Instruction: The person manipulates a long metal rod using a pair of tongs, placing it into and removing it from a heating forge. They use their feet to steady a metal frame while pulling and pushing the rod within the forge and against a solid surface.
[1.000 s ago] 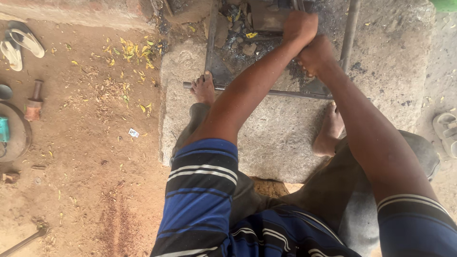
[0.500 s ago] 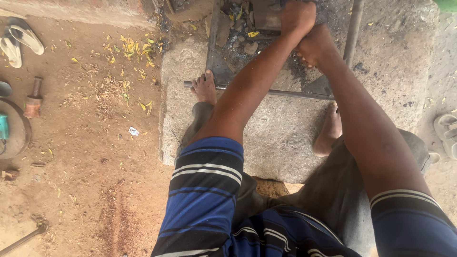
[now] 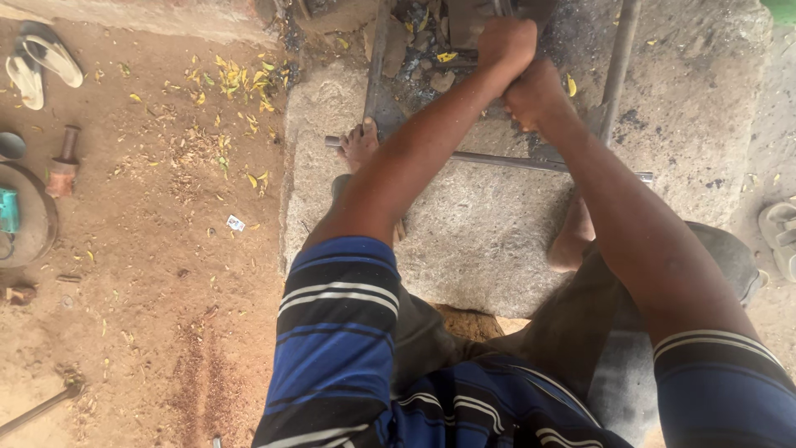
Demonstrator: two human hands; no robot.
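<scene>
Head view: both hands up top, close together, touching. Left hand (image 3: pixel 507 43) fisted tight round an upright tool handle, mostly hidden by the fist; what kind, can't tell. Right hand (image 3: pixel 535 93) clenched just below and beside it, grip hidden, can't tell what's held. Thin metal rod (image 3: pixel 497 159) lying crosswise on stone slab (image 3: pixel 481 241), just below hands, passing under both forearms. Bare left foot (image 3: pixel 360 143) pressing on rod's left end. Dark upright bars (image 3: pixel 618 66) to either side. Round pan (image 3: pixel 37 216) far left on dirt w/ teal object (image 3: pixel 8 211) inside.
</scene>
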